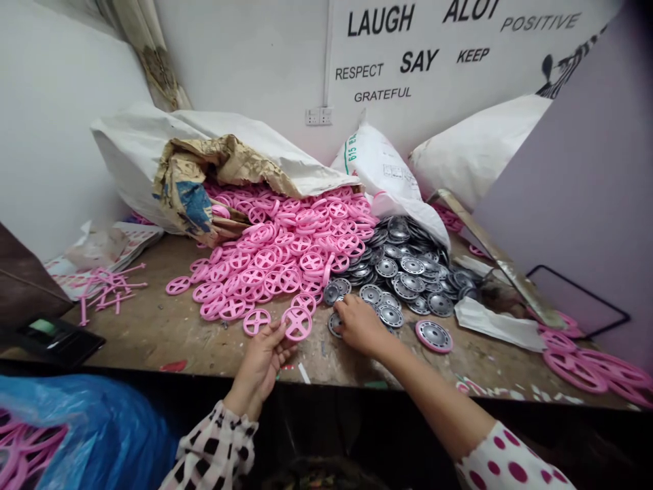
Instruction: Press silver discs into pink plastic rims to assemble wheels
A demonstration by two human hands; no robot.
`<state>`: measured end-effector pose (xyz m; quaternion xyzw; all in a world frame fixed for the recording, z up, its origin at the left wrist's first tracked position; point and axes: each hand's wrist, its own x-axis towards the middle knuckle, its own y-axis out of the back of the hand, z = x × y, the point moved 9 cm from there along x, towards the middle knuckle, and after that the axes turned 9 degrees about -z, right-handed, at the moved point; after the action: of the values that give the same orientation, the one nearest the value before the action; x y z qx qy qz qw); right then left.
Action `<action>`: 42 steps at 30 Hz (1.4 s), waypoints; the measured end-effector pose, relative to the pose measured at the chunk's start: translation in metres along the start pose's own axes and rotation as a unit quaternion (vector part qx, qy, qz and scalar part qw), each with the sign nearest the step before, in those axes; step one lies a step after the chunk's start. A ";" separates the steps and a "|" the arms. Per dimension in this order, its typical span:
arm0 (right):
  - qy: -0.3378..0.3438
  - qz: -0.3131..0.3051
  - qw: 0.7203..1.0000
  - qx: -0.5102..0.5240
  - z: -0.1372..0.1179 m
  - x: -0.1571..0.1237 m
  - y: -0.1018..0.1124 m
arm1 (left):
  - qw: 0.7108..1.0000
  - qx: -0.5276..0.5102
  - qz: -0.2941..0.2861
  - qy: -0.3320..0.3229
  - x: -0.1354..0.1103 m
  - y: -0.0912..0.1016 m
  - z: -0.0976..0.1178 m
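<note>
My left hand (261, 361) holds a pink spoked wheel (297, 322) by its rim, just above the wooden table (153, 333). My right hand (360, 323) rests palm down at the near edge of a heap of silver hubcap discs (408, 272), fingers curled over one silver disc (334, 325). A large pile of pink wheels (286, 252) spills from a torn sack (204, 170) behind my left hand. One wheel with a silver cap set inside a pink rim (433, 335) lies flat to the right of my right hand.
White sacks (377, 163) lean on the back wall. Pink plastic sprue pieces (107, 289) lie at the left, larger pink rings (592, 364) at the right edge. A blue plastic bag (92, 429) sits lower left. A lilac panel (586, 190) stands on the right.
</note>
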<state>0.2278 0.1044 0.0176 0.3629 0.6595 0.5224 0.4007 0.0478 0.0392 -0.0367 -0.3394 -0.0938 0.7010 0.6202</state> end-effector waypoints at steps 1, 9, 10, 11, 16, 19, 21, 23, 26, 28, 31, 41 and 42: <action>0.014 0.005 0.999 0.038 0.003 0.001 0.001 | 1.000 -0.018 0.000 0.009 -0.002 0.000 -0.003; 0.034 0.143 0.804 0.576 -0.005 -0.011 -0.003 | 0.999 -0.029 -0.046 -0.005 -0.001 -0.017 -0.013; 0.039 0.175 0.791 0.585 -0.014 -0.016 -0.003 | 0.998 -0.026 -0.063 -0.014 -0.002 -0.022 -0.012; 0.040 0.203 0.796 0.569 -0.022 -0.023 -0.002 | 0.996 -0.019 -0.078 -0.026 -0.004 -0.028 -0.012; 0.046 0.240 0.862 0.444 -0.039 -0.042 0.004 | 0.991 0.048 -0.114 -0.053 -0.014 -0.040 -0.009; 0.096 0.119 0.857 0.492 -0.042 -0.036 -0.003 | 0.988 0.060 -0.128 -0.057 -0.017 -0.044 -0.008; 0.121 0.076 0.851 0.504 -0.045 -0.037 -0.003 | 0.987 0.066 -0.132 -0.067 -0.017 -0.046 -0.007; 0.109 0.102 0.851 0.504 -0.042 -0.041 -0.001 | 0.985 0.077 -0.128 -0.081 -0.017 -0.047 -0.007; 0.072 0.142 0.830 0.534 -0.037 -0.047 -0.010 | 0.982 0.107 -0.123 -0.092 -0.017 -0.049 -0.009; 0.060 0.139 0.812 0.564 -0.038 -0.048 -0.021 | 0.981 0.126 -0.124 -0.081 -0.018 -0.050 -0.012; 0.047 0.137 0.791 0.595 -0.037 -0.048 -0.032 | 0.981 0.144 -0.120 -0.057 -0.017 -0.048 -0.016; 0.077 -0.064 0.896 0.432 -0.051 -0.098 -0.069 | 0.865 0.460 -0.199 -0.019 -0.046 -0.024 -0.036; 0.068 -0.074 0.911 0.400 -0.052 -0.104 -0.076 | 0.860 0.471 -0.193 -0.023 -0.048 -0.021 -0.037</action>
<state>0.2190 -0.0241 -0.0346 0.4062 0.8642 0.2066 0.2134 0.0868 -0.0114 -0.0356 0.0348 0.1698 0.5356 0.8265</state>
